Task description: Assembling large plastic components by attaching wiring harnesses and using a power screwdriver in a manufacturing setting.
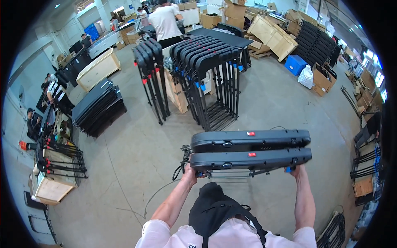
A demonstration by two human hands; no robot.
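Note:
Two long black plastic housings with rounded ends lie side by side in front of me. The far housing [248,139] and the near housing [252,159] each carry a small red part on top. Thin bars of a black metal frame [231,174] show under the near one. My left hand [191,173] is closed around the frame's left post, just below the housing's end. At the opposite end my right hand [297,170] grips the right post by a blue piece [288,169]. Fingers of both hands are partly hidden. A black cable bundle [181,163] hangs by the left end.
Ahead stands a row of similar black frames [206,53] with blue ends, and a smaller group [149,56] with red ends. Black panels [99,107] are stacked at left. A wooden crate [56,186] stands at lower left. A person in a light shirt [165,22] works beyond the frames.

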